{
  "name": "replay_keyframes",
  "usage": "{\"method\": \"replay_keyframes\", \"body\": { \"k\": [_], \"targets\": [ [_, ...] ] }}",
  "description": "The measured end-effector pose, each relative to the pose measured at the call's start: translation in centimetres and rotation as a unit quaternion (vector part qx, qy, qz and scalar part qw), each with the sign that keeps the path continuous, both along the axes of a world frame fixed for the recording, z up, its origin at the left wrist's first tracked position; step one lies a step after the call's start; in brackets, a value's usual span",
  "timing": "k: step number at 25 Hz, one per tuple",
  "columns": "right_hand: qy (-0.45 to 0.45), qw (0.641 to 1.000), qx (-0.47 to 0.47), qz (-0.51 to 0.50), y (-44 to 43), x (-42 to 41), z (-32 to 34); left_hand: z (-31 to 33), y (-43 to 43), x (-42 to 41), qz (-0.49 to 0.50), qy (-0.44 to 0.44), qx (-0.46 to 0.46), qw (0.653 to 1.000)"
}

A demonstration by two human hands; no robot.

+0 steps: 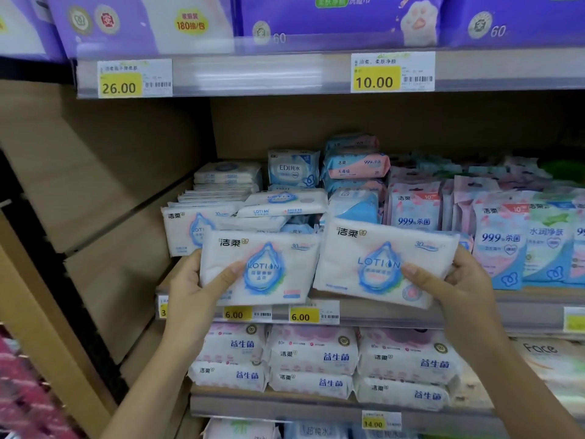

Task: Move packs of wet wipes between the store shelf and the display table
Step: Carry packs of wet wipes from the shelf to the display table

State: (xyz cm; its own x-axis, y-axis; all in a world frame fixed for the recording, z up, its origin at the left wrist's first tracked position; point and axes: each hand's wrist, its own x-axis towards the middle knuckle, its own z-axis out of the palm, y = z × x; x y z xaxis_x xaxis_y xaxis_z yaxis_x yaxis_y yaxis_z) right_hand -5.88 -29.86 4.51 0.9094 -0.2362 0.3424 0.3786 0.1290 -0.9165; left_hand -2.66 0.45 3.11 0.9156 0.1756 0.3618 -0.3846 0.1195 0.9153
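A shopper's bare left hand (193, 282) and bare right hand (462, 280); forearms (148, 381) uncovered, thumbnails (410, 269) short and plain.

Shop, price tags (392, 72), shelves (253, 76) w/ pkgs (311, 353)

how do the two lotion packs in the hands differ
The left hand grips the left pack at its lower left; the right hand grips the right pack at its right edge. The right pack sits higher and looks bigger than the left pack. The left pack's drop is green-tinged below; the right pack's has a pink round mark beside it. Both are white with LOTION on a blue drop.
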Motion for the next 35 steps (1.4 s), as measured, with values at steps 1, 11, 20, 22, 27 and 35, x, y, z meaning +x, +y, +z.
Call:
{"method": "replay_keyframes", "body": {
  "k": [1,11,20,22,27,35],
  "targets": [
    [0.019,1.0,0.015,0.016,0.3,-0.6,-0.7,-0.5,0.3,-1.1,-0.011,0.013,-0.014,1.0],
    [0.282,0.942,0.047,0.176,8.2,-4.7,-12.6,-11.5,4.1,-13.3,0.099,0.209,-0.098,0.968],
    [0.35,0.825,-0.041,0.443,11.6,-7.3,-16.4,-18.1,0.1,-28.1,0.35,0.263,-0.195,0.878],
    [0.356,0.801,-0.082,0.475,12.3,-8.3,-17.5,-18.7,-2.1,-31.6,0.406,0.264,-0.233,0.843],
    [0.343,0.709,-0.14,0.6,15.6,-13.6,-18.6,-19.2,-6.9,-41.1,0.548,0.266,-0.283,0.741],
    [0.293,0.521,-0.222,0.771,23.7,-29.4,-18.6,-19.6,-12.5,-57.8,0.735,0.162,-0.355,0.555]
  ]
}}
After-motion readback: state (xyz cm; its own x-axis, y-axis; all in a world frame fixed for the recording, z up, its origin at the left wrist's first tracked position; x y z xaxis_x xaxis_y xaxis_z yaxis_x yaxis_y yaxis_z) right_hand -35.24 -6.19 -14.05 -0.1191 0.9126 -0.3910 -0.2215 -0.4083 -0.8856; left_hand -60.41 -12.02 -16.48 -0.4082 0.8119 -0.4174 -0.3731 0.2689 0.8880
